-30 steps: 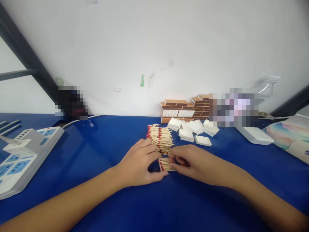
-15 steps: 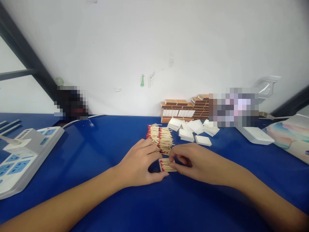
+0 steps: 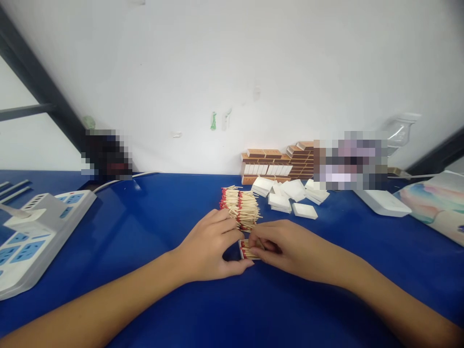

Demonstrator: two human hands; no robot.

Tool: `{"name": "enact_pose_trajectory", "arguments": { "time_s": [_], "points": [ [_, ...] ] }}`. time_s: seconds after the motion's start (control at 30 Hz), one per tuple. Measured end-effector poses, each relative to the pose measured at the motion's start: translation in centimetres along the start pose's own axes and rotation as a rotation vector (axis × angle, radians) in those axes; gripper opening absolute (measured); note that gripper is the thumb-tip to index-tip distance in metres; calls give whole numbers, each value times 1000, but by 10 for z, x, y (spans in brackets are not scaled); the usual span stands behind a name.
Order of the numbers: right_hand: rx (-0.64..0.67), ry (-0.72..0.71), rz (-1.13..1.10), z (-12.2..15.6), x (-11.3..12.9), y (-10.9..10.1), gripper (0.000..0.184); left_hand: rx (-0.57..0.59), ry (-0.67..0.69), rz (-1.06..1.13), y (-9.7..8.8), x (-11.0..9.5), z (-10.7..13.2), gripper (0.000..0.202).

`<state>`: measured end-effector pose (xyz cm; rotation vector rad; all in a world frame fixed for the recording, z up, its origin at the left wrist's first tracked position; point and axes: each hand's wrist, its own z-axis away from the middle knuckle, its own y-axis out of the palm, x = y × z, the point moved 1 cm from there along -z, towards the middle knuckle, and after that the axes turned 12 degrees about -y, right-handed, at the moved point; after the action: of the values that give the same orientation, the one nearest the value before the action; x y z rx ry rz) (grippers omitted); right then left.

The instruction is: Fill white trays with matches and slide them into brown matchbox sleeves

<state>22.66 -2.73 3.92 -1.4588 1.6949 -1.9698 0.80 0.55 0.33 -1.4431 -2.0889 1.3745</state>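
Left hand (image 3: 212,247): narrow grip, thumb on the near side and fingers on the far side of the match tray (image 3: 247,250), clamping its left end. Right hand (image 3: 286,244): fingers curled tight, tips on top of the tray and the matches in it, closed over its right end. Can't tell if any single match is pinched.

Tray sits flat on the blue surface (image 3: 152,227), centre of scene, between the two hands, red heads pointing left.

Delta vs 0.5 s ago: right fingers have slid left over the tray, so less of it shows. Left hand basically unchanged. Tray hasn't moved.

Just beyond the hands: loose pile of matches (image 3: 241,205), heads left, nearly touching the left fingertips. Right of the pile: scatter of empty white trays (image 3: 286,195). Behind those, against the wall: stacked brown sleeves (image 3: 281,162).

Far left: white power strip (image 3: 36,232) with blue sockets. Far right: flat white box (image 3: 382,203), then a pastel-printed sheet (image 3: 435,205).
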Motion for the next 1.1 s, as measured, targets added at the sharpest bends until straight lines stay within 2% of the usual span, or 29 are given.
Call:
{"name": "enact_pose_trajectory", "arguments": {
  "time_s": [0.5,0.73,1.1],
  "points": [
    [4,25,15,-1,1,1,21,59,-12,14,-1,1,1,30],
    [14,-2,61,0,-1,8,19,54,-5,24,0,1,0,29],
    [1,-42,84,0,0,6,23,52,-2,29,-1,0,0,29]
  ]
}}
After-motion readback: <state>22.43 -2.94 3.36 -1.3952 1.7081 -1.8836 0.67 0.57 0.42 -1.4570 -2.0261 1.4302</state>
